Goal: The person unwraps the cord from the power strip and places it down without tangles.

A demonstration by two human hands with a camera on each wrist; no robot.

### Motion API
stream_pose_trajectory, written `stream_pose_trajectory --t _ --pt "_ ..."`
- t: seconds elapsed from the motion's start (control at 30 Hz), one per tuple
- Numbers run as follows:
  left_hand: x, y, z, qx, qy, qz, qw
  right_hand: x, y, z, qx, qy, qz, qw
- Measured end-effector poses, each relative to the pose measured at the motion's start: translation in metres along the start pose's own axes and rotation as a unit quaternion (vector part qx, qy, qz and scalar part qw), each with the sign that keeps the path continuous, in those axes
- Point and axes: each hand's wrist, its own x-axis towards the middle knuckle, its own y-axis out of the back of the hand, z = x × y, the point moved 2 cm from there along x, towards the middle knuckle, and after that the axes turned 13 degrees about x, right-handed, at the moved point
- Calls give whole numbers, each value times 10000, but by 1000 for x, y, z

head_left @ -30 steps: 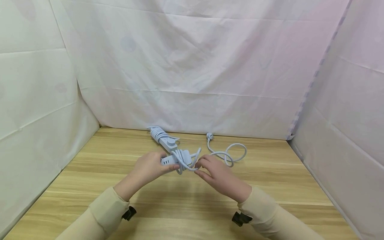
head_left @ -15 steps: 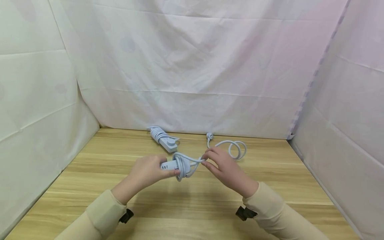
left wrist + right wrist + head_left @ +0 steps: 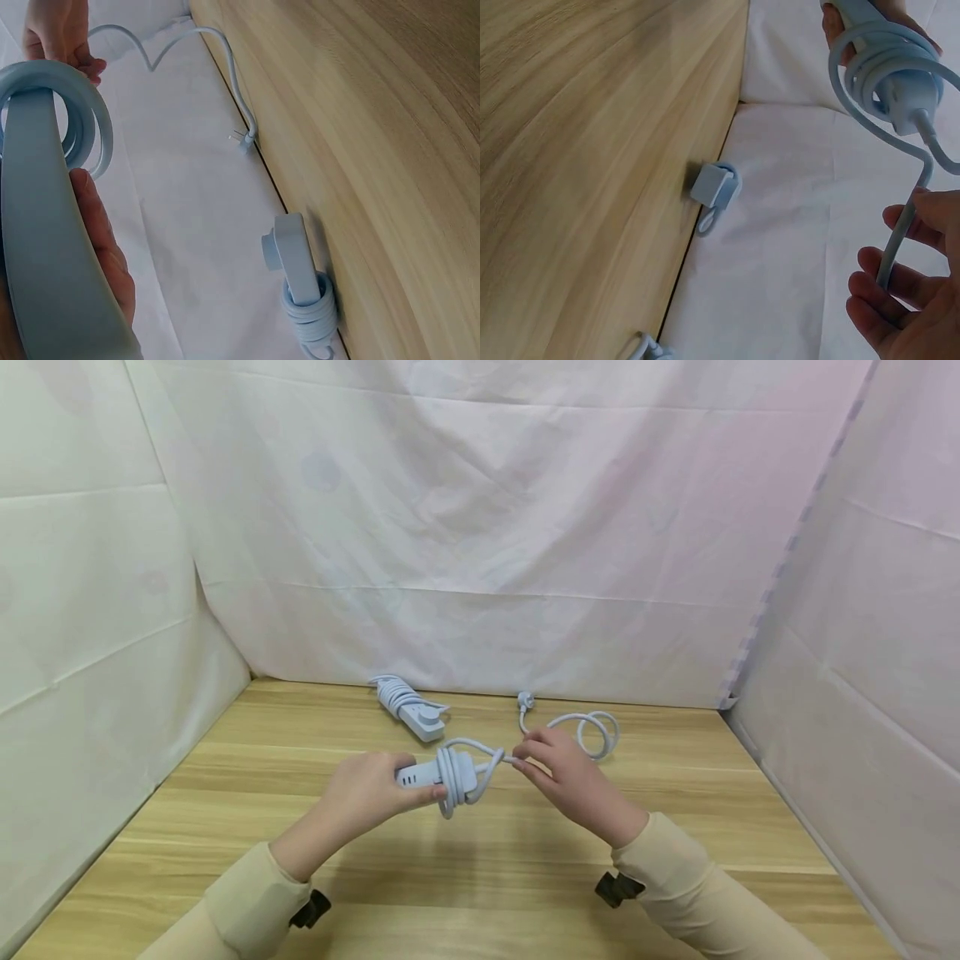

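My left hand (image 3: pixel 367 787) grips a pale blue-white power strip (image 3: pixel 420 774) above the table, thumb on its near side. Several turns of its cord (image 3: pixel 453 775) are wound around the strip's right end. Between thumb and fingers, my right hand (image 3: pixel 570 777) pinches the cord just right of a crossed loop (image 3: pixel 492 770). From there the rest of the cord (image 3: pixel 902 225) passes through the right hand, as the right wrist view shows. Its far part lies in a loose loop (image 3: pixel 617 735) on the table, ending in a plug (image 3: pixel 525 701) by the back curtain.
A second power strip (image 3: pixel 422 722), its cord wound around it, lies at the back of the wooden table (image 3: pixel 480 893). White curtains (image 3: pixel 480 527) stand behind and at both sides.
My right hand has moved right and slightly away, drawing the cord through the crossed loop. The loop has narrowed, and the loose cord on the table has shifted. My left hand keeps its grip.
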Motion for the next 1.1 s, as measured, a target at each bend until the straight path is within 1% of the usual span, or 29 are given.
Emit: stream_pose_trajectory --t 0.1,0.4,0.57,0.83,1.0,1.1 --pt "0 2 -1 -210 167 -37 9996 -3 0 2 -79 -15 -22 10000" --pt "3 5 -8 -448 516 -40 9977 -15 3 7 -197 -223 -250 9992" --pt "5 4 -16 -516 720 -34 9961 -22 6 6 -256 -138 -259 9992" --pt "10 -2 -28 -379 832 -123 9957 -32 13 1 -269 85 -109 9995" --pt "11 -6 -33 -276 842 -197 9959 -36 20 -3 -242 193 -27 9995" --pt "12 -8 -35 -234 830 -202 9961 -38 24 -6 -239 345 52 9991"
